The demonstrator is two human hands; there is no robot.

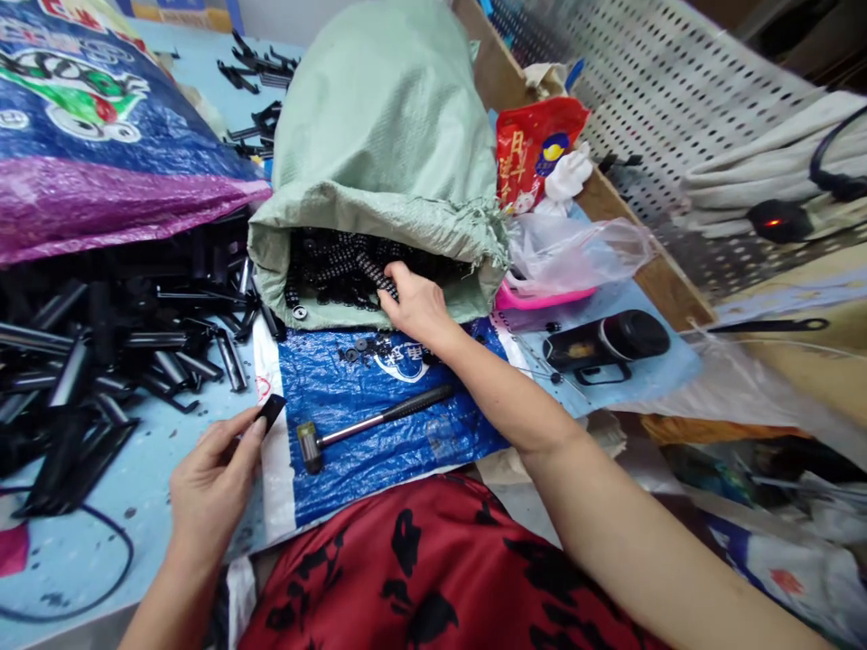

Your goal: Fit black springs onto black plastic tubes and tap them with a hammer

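Pale green woven sack (386, 117) lying with its mouth towards me; black studded strips (331, 262) fill the opening. My right fingers (399, 273) reach into this mouth, closed around one studded strip (379, 278). My left fingers (250, 436), well apart from the right, grip a small flat black piece (272, 413) between thumb and fingertips, over the near left edge of a blue plastic sheet (399, 460). Between the two sets of fingers, nearer to me than the right, a hammer (379, 419) rests on the sheet, its head towards the left fingers. Small dark parts (362, 348) lie scattered just below the right fingers. Beyond and left of the left fingers, a heap of black parts (101, 352) covers much of the light blue surface (159, 451). To the right of the right fingers stand out a pink tray (542, 300) under a clear plastic bag (575, 253) and, nearer to me, a black mug (602, 345) on its side.
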